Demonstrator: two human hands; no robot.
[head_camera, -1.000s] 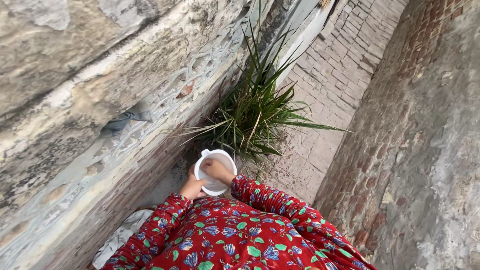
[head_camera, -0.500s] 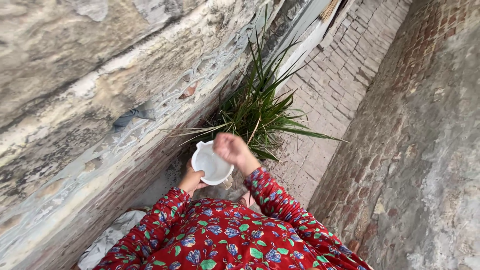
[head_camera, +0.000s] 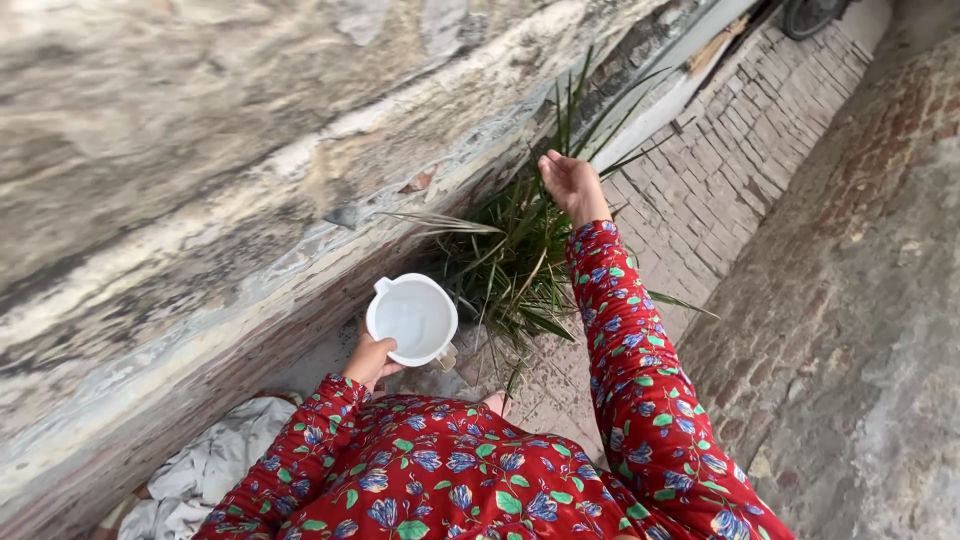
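Observation:
My left hand (head_camera: 371, 358) holds a white plastic jug (head_camera: 411, 320) from below, its open mouth facing up and a spout on its far rim. The jug hangs beside a spiky green plant (head_camera: 520, 255) that grows at the foot of a peeling wall. My right hand (head_camera: 571, 183) is stretched out above the plant, fingers curled in, and I cannot see anything in it. Both arms wear red sleeves with a blue and green flower print.
A weathered, flaking wall (head_camera: 200, 180) runs along the left. A brick-paved path (head_camera: 720, 170) leads away between it and a rough brick wall (head_camera: 860, 300) on the right. Crumpled white cloth (head_camera: 215, 465) lies on the ground at lower left. A dark wheel (head_camera: 810, 14) shows at the path's far end.
My right hand left the inside of the jug and reached out over the plant. The jug stayed in my left hand and shifted slightly left.

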